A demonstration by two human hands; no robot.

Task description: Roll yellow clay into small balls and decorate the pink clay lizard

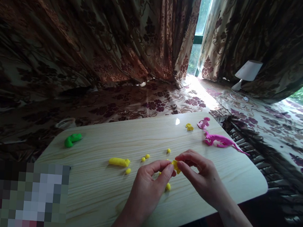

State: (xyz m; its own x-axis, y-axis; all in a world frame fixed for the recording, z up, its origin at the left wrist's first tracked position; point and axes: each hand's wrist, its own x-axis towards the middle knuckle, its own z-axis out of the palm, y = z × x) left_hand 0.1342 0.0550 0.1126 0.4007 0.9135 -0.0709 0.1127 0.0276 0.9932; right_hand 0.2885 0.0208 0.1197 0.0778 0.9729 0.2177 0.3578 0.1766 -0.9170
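Note:
Between both hands is a small piece of yellow modelling clay [176, 167]. My left hand [153, 180] pinches its left side with thumb and fingers, and my right hand [199, 171] pinches its right side. Around them on the table lie several small yellow clay balls, one [169, 151] just beyond my hands and another [168, 187] in front of them. My left hand partly hides some balls. To the left rests a thick yellow clay roll [118, 162] with a ragged right end, a ball [128, 171] beside it.
The pale wooden table [99, 141] holds a bent green clay lump [72, 140] at left. Toward the back right are a yellow scrap [189, 127], a light pink piece [204, 123] and a stretched magenta piece [221, 140]. A white lamp [249, 70] stands beyond, near patterned curtains.

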